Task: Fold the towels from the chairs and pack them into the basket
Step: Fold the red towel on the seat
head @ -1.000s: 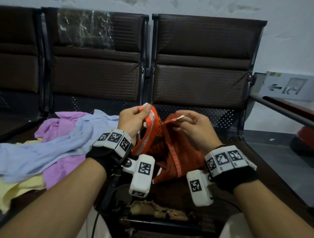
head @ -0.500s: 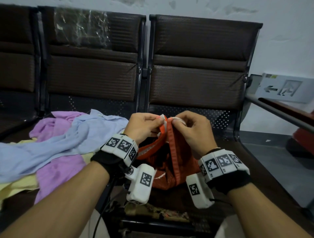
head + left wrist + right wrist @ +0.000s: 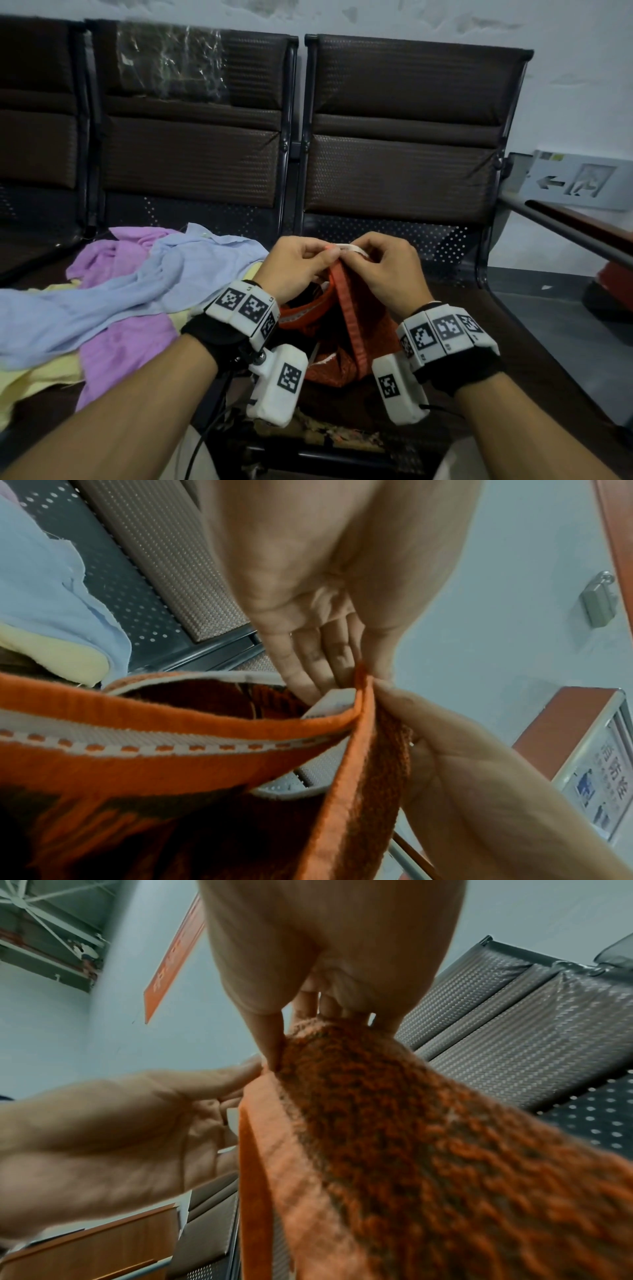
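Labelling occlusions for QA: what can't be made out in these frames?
- Basket: in no view.
- Orange knitted towel: lower part hidden in head view behind the wrist cameras; blurred in right wrist view.
- Yellow towel: mostly buried under the light blue towel and the purple towel.
- Left hand and right hand: pinching fingertips hide which towel corners meet.

Towel pile (image 3: 113,301) covers left seat, right seat (image 3: 513,342) bare beside armrest (image 3: 575,233)

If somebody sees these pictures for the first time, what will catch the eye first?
First, the orange towel in the centre, on the right chair seat, its top edge pinched by the left hand and the right hand held close together. Next, the heap of blue, purple and yellow towels lying to the left.
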Action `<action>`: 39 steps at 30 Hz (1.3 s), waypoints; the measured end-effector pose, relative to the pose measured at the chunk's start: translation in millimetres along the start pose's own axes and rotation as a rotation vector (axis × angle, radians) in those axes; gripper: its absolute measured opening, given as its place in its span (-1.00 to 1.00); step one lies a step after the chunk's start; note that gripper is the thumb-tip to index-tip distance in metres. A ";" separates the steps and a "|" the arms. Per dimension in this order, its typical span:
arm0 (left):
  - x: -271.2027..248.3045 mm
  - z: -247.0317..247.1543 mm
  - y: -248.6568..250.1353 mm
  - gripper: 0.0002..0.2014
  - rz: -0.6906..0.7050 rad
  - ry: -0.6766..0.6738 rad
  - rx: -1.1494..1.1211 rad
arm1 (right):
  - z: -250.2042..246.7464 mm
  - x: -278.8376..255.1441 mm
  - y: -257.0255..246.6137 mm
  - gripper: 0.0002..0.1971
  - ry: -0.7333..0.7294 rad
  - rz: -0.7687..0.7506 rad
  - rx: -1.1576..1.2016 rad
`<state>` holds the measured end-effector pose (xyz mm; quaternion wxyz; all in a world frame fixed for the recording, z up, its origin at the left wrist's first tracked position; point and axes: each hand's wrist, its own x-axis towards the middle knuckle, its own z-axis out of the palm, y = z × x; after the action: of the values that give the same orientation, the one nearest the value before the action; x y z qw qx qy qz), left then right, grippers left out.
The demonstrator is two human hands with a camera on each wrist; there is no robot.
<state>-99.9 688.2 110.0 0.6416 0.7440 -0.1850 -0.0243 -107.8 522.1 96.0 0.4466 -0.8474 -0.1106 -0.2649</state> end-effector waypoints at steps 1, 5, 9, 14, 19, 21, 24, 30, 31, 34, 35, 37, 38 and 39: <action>0.3 -1.2 -0.1 -0.83 0.007 0.013 0.003 | 0.1 0.2 0.8 -0.82 0.005 -0.004 0.007; 2.7 -5.2 -1.3 -0.82 -0.025 0.103 -0.011 | -2.3 -0.8 2.4 -0.63 -0.024 -0.069 -0.013; 6.7 -14.0 -4.1 -0.78 -0.082 0.262 0.004 | -10.1 -3.5 3.4 -0.52 -0.094 -0.137 -0.109; 8.8 -36.9 -7.1 -0.73 -0.169 0.379 -0.045 | -28.7 -10.7 10.6 -0.52 -0.270 -0.164 -0.325; 2.6 -63.7 -8.1 -0.76 -0.213 0.467 -0.002 | -52.3 -24.7 28.5 -0.54 -0.675 -0.038 -0.700; 0.1 -76.9 -8.0 -0.71 -0.223 0.461 0.100 | -59.5 -31.3 36.1 -0.39 -0.779 0.049 -0.925; -5.8 -86.0 -12.5 -0.70 -0.236 0.464 0.216 | -68.3 -39.6 41.3 -0.30 -0.770 0.234 -0.987; -16.8 -86.8 -20.2 -0.74 -0.236 0.563 0.381 | -79.2 -42.4 33.2 -0.52 -0.462 0.330 -0.668; -18.4 -87.3 -20.5 -0.73 -0.236 0.574 0.401 | -79.2 -41.7 30.9 -0.58 -0.441 0.329 -0.690; -21.4 -90.4 -23.4 -0.73 -0.239 0.608 0.433 | -75.8 -39.7 23.3 -0.84 -0.419 0.244 -0.742; -21.7 -92.5 -25.0 -0.73 -0.241 0.620 0.435 | -73.5 -39.8 21.0 -0.84 -0.392 0.198 -0.742; -21.6 -96.9 -27.7 -0.74 -0.243 0.643 0.436 | -70.2 -40.2 17.0 -0.82 -0.333 0.137 -0.764; -21.7 -98.7 -29.0 -0.74 -0.240 0.652 0.446 | -68.5 -40.5 16.0 -0.81 -0.327 0.125 -0.778; -21.8 -99.9 -30.5 -0.74 -0.235 0.660 0.461 | -66.7 -40.5 15.5 -0.81 -0.335 0.132 -0.786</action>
<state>-85.4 792.7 93.7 0.4762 0.8519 0.1160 0.1845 -158.4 460.8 93.7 0.0818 -0.9897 -0.0180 -0.1165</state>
